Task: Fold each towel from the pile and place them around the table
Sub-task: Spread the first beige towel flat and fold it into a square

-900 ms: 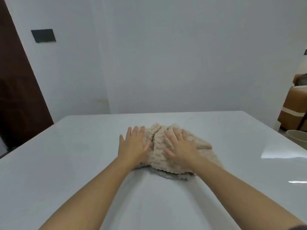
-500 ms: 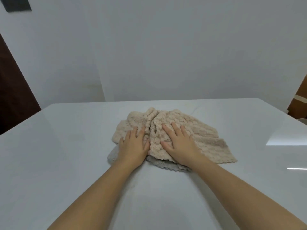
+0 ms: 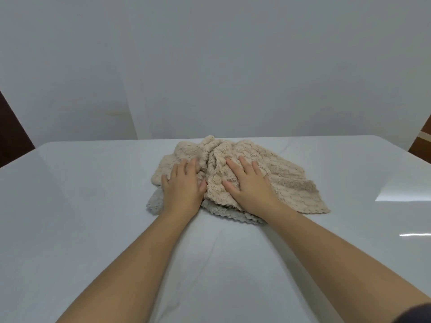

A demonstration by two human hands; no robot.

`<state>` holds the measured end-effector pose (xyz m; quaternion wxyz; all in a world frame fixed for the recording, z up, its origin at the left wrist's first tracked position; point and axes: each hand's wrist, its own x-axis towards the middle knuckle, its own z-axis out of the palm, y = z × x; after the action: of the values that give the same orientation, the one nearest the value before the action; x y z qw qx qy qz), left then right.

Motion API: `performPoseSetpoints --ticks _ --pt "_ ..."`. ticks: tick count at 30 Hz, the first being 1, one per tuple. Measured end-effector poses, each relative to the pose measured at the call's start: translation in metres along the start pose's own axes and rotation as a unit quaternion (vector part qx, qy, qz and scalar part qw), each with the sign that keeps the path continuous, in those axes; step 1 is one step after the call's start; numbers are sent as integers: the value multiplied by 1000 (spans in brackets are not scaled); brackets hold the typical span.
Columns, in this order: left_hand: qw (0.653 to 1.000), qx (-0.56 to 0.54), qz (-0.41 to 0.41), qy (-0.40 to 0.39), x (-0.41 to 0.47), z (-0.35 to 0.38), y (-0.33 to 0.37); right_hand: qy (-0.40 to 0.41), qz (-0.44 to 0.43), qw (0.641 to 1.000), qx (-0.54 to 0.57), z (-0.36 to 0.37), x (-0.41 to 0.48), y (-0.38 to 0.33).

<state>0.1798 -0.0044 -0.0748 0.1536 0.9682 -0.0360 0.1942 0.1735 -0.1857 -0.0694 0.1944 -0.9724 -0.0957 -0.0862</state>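
Your white table takes up the whole lower view, glossy and catching window glare on its right side, with a plain pale wall behind it. The pile sits near the table's middle, towards the far edge. A beige towel lies crumpled on top, bunched into a ridge at the centre. A grey towel lies under it, showing only at the near and left edges.

Your left hand lies flat on the left half of the pile, fingers straight, gripping nothing. Your right hand lies spread wide on the beige towel, palm down, also holding nothing. I judge you are pinning the heap so you can feel for an edge and separate the top towel.

No towel is folded or set out yet. Nothing on the table blocks you. A dark door at the left and a brown object at the right stand well apart from the pile. The tangled ridge is your only obstacle
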Motion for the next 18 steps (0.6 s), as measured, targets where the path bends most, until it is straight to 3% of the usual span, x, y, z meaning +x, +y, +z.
performPoseSetpoints --ticks 3,5,7,12,15,18 --pt "986 -69 114 103 -7 -7 3 5 -5 1000 20 -1 -4 2" --pt "961 -97 229 118 -12 -14 2 7 -8 999 41 -1 -8 4" --pt "945 -107 291 105 -18 -18 1 5 -15 998 64 -4 -15 6" --pt "945 -210 222 120 -28 -33 11 11 -77 989 125 -18 -46 11" --pt "944 -247 188 115 -29 -46 23 -5 -113 992 58 -23 -61 13" --pt "939 -288 152 109 -34 -58 37 46 -73 996 25 -28 -66 17"
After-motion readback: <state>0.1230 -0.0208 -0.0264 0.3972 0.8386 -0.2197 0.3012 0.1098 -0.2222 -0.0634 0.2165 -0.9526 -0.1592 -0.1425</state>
